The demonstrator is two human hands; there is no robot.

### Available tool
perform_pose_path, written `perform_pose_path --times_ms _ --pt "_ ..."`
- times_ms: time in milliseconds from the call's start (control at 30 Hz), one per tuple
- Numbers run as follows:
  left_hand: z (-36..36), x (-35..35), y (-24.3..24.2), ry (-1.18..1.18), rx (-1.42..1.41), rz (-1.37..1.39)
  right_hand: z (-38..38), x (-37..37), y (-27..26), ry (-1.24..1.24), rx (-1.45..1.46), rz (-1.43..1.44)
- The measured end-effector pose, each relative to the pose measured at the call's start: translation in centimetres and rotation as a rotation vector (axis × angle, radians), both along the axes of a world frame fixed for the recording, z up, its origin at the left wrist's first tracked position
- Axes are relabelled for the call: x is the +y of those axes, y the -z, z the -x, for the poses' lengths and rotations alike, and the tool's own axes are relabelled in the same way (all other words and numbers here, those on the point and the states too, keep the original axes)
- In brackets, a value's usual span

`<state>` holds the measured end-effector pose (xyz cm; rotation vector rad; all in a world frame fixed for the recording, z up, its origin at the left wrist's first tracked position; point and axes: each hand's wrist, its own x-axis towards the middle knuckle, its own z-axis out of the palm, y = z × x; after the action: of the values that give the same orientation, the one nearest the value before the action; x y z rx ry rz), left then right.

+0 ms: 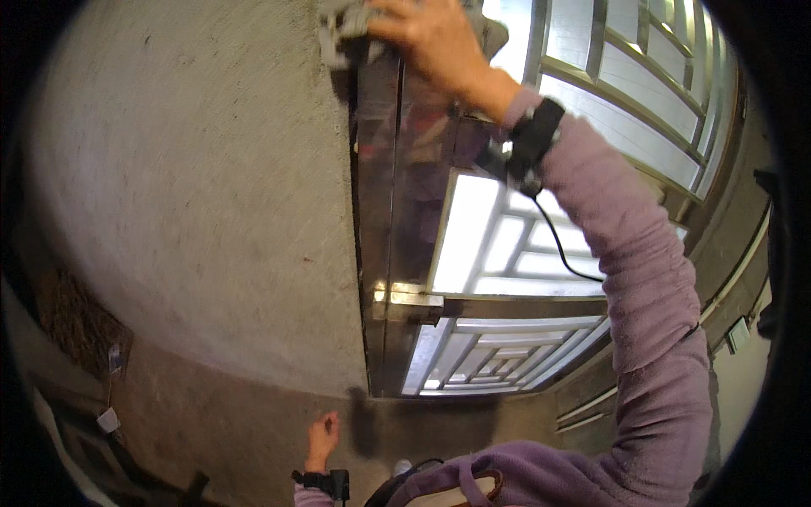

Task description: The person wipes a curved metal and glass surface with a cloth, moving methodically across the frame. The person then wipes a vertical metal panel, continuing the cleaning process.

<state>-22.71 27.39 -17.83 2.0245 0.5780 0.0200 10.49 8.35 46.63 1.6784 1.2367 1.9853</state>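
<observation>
My right hand (431, 44) presses a grey cloth (345, 32) against the upper part of a dark, glossy door frame (405, 209), where the frame meets the wall. Part of the cloth is hidden behind the hand and cut off by the top of the picture. Beside the frame is a metal door with light panes in a geometric lattice (519, 247). A shiny metal hinge (408, 295) sits lower on the frame. My left hand (323, 436) hangs low, apart from the wall and door, its fingers loosely curled. Whether it holds anything is too small to tell.
A rough plaster wall (228, 190) fills the left side. Below lies the bare floor (222, 405). A straw-like bundle (79, 323) stands at far left. Pale pipes (586, 409) run along the right wall, near a small box (738, 336). A cable (564, 247) trails from my right wrist strap.
</observation>
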Motion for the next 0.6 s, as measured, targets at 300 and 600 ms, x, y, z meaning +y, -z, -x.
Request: perform_pose_path --times_ms 300,600 --pt "12.9 -2.1 14.2 -0.116 0.706 0.019 1.0 0.4 -5.8 -0.303 -0.006 -0.241" --pt "8.0 -2.1 12.4 -0.059 0.657 -0.003 0.1 -1.3 8.1 -0.148 0.185 0.201"
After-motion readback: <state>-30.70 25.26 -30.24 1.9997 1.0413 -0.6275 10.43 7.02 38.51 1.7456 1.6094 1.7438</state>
